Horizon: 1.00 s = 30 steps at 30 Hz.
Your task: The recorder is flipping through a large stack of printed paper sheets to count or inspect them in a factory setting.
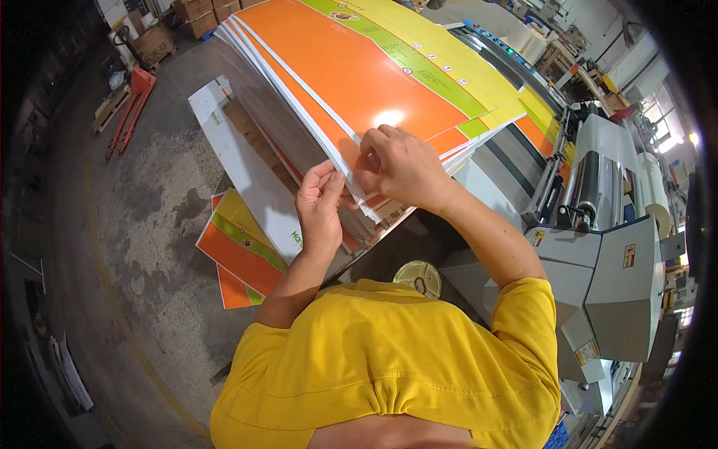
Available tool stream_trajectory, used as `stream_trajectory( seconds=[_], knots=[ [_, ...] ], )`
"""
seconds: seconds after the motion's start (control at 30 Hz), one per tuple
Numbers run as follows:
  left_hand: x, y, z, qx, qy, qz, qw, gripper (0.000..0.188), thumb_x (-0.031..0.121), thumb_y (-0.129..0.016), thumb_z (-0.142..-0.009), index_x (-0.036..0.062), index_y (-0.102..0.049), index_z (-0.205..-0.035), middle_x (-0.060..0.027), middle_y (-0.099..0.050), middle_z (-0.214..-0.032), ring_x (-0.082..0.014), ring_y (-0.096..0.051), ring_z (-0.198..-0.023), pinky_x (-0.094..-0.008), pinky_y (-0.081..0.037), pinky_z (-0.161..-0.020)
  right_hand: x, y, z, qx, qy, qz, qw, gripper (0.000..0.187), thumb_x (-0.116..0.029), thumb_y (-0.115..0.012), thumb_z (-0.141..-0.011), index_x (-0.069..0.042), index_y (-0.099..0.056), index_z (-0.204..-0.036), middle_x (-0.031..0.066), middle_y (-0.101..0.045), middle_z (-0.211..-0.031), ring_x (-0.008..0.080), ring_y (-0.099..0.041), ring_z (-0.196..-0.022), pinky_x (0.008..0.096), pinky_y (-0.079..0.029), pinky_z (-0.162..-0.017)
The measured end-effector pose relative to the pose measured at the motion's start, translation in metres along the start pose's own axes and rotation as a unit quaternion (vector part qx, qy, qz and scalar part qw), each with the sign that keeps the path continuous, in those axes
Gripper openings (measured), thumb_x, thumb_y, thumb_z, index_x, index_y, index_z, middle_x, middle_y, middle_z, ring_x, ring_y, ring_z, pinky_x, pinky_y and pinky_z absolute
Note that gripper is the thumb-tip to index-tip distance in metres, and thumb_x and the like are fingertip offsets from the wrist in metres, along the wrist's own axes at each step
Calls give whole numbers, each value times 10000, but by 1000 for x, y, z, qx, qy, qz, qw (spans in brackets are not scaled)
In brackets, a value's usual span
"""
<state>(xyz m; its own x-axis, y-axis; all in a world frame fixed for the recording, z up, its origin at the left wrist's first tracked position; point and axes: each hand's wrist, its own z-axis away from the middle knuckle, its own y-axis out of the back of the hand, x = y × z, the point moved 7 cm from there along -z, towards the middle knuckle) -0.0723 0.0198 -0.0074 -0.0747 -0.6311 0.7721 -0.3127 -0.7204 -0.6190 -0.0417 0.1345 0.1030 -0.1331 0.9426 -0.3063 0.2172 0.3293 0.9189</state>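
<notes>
A tall stack of large printed sheets [351, 71], orange with green and yellow bands, rises in front of me. At its near left corner my left hand [321, 202] pinches the white edge of the upper sheets between thumb and fingers. My right hand [404, 166] is bent over the same corner from above, its fingers curled and pressed together. Whatever lies between those right fingertips is hidden by the hand. Along the left side, the sheet edges fan slightly apart.
Smaller printed sheets [243, 243] and a long white board [247, 161] lie left of the stack. A grey roller machine [553, 269] stands close on the right. Below the stack's near edge sits a round tub [417, 278]. A red pallet jack [133, 108] is at far left.
</notes>
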Motion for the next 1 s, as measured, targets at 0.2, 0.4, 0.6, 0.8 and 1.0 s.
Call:
stream_trajectory(
  seconds=[0.2, 0.4, 0.6, 0.8, 1.0],
  knots=[
    [1, 3, -3, 18, 22, 11, 1000, 345, 44, -526, -884, 5, -443, -1216, -75, -620, -884, -92, -577, -623, -207, -489, -453, -9, 3, 14, 3, 52, 18, 998, 374, -356, -650, -759, -36, -573, -935, 132, -585, -920, 319, -565, -899, 401, -472, -748],
    [18, -16, -13, -64, 32, -164, 984, 401, 43, -522, -874, 9, -476, -1271, -13, -538, -749, -55, -512, -531, -203, -473, -428, 145, 3, 52, 168, -150, 152, 962, 652, -525, -424, -872, -60, -411, -1327, 135, -366, -1407, 295, -301, -1320, 466, -138, -1100],
    [17, -14, -15, -54, 75, -218, 971, 309, 62, -527, -880, -28, -567, -1172, -3, -556, -724, -33, -481, -514, -191, -435, -419, 26, -35, 62, 135, 122, 53, 982, 845, -724, -332, -802, -74, -411, -1337, 129, -428, -1369, 277, -382, -1291, 538, -109, -1086],
    [19, -7, -12, -41, 64, -207, 975, 309, 70, -530, -891, -37, -553, -1179, -23, -595, -811, -44, -509, -561, -189, -460, -455, 22, -23, 83, 190, 139, 19, 972, 792, -665, -387, -829, -50, -411, -1328, 143, -441, -1351, 309, -392, -1278, 526, -103, -1093],
    [17, -10, -13, -45, 54, -199, 977, 309, 66, -539, -894, -30, -540, -1188, -26, -591, -823, -46, -522, -599, -191, -467, -472, 44, -35, 82, 231, 54, 82, 968, 760, -626, -381, -850, -25, -416, -1315, 161, -455, -1335, 300, -432, -1250, 543, -137, -1082]
  ],
)
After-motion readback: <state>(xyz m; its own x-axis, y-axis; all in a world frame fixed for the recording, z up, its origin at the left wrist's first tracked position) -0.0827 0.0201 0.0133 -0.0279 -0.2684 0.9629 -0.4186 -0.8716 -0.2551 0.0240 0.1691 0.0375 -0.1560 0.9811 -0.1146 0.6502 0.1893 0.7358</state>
